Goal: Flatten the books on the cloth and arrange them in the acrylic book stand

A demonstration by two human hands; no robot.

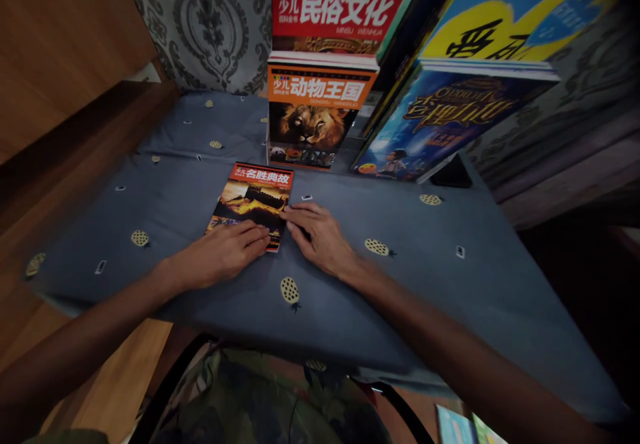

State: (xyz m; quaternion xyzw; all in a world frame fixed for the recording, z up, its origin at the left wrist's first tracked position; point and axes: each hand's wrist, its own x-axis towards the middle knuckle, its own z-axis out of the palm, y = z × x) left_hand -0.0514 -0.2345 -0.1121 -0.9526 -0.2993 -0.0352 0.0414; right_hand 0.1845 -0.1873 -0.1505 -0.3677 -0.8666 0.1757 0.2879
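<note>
A thin book (254, 199) with an orange-red title band and a picture of a wall at dusk lies flat on the blue-grey cloth. My left hand (224, 255) rests flat on its lower part, fingers stretched out and together. My right hand (320, 235) lies at the book's right edge, fingers extended and touching that edge. Neither hand has anything gripped in it.
Behind the book stand upright books: a lion-cover one (314, 115), a red-banner one (340, 11) above it, a dark blue one (440, 124) and a yellow-blue one (515, 11) at right. The table (450, 277) wears a pineapple-print cloth. Patterned wallpaper (210, 24) is behind; wooden floor (55, 37) lies left.
</note>
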